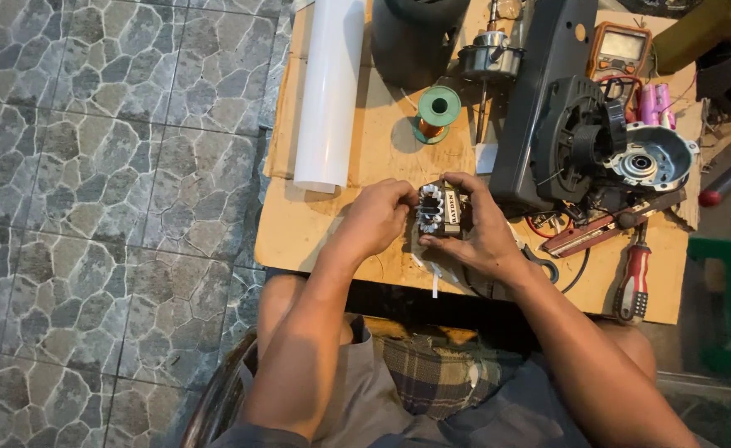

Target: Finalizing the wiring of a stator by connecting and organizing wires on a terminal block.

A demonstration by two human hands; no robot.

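A small motor stator with white slot liners in its core sits upright on the low wooden board in front of my knees. My left hand pinches its left side, fingers at the white liners. My right hand wraps around its right side and back, gripping it. Both hands hold the same stator just above the board's front part.
A white tube lies along the board's left. A green spool of copper wire, a motor shaft assembly, a black housing, an orange multimeter, a metal end cap and a red-handled screwdriver crowd the right. Tiled floor lies left.
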